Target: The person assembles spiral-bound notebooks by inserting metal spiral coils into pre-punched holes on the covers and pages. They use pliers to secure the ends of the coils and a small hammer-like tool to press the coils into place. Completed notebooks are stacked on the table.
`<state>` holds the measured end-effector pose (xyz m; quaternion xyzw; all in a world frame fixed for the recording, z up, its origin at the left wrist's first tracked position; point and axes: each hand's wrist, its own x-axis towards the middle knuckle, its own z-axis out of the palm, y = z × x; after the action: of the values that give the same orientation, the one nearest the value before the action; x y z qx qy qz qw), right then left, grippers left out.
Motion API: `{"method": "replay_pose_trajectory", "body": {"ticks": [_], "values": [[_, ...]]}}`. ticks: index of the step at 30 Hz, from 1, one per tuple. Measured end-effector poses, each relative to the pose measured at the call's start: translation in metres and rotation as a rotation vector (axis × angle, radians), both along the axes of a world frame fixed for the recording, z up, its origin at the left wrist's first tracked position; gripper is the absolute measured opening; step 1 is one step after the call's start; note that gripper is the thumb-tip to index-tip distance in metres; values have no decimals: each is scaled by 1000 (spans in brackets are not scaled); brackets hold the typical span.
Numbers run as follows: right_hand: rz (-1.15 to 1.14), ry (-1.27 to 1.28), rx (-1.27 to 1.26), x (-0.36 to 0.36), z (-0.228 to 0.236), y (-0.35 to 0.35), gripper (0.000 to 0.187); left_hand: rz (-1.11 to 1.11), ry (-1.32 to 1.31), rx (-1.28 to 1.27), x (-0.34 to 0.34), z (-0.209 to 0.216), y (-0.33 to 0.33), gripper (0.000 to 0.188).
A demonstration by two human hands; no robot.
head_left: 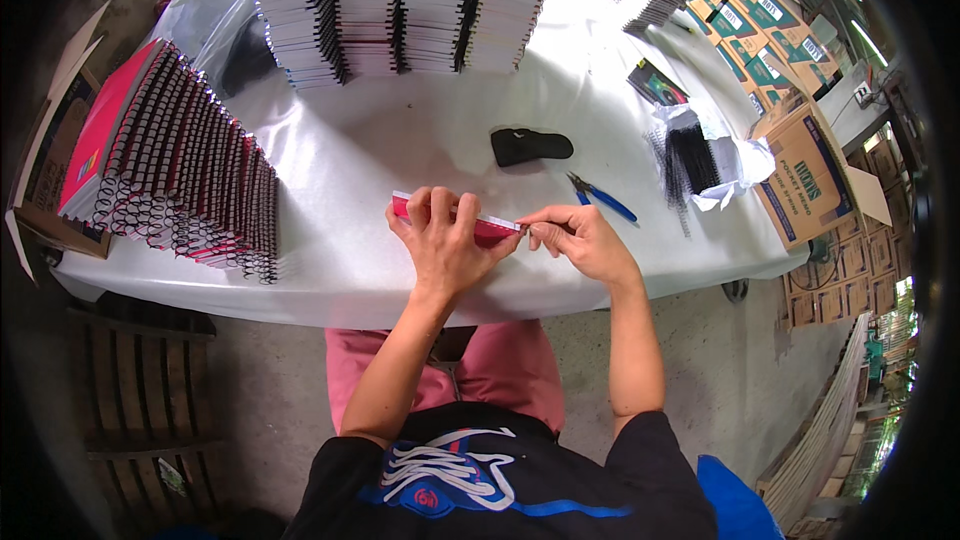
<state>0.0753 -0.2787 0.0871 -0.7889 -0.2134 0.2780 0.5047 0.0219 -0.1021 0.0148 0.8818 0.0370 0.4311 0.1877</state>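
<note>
My left hand [443, 248] is closed around a small red-covered notebook [492, 232], held on edge near the table's front, its white page edge facing up. At the notebook's right end, the fingers of my right hand [588, 245] are pinched together. What they grip there is too small to make out; it may be the end of a binding coil. Just beyond my right hand lie blue-handled cutting pliers [607, 200], partly hidden by the hand. Farther back is a flat black pouch-like item [530, 146].
Spiral-bound red notebooks [180, 160] are stacked at the left, with tall white stacks [400, 5] at the back. Black spiral coils [692, 155] lie in white wrapping at the right, beside an open cardboard box [805, 175]. More cartons [765, 25] stand behind.
</note>
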Motion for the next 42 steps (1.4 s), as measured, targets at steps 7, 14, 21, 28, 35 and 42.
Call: {"method": "replay_pose_trajectory", "body": {"ticks": [7, 14, 21, 28, 35, 42], "values": [[16, -676, -13, -20, 12, 18, 25, -32, 9, 77, -6, -1, 10, 56], [186, -138, -111, 8, 12, 12, 22, -53, 57, 57, -11, -4, 15, 54], [35, -887, -591, 106, -21, 10, 29, -170, -34, -110, -9, 10, 12, 55], [-135, -81, 858, 62, -21, 11, 22, -233, 9, -134, -13, 10, 21, 54], [86, -117, 693, 20, -42, -3, 23, -276, 60, -126, -9, 12, 18, 52], [217, -149, 847, 26, -31, 4, 17, -302, 19, -156, -10, 10, 18, 50]]}}
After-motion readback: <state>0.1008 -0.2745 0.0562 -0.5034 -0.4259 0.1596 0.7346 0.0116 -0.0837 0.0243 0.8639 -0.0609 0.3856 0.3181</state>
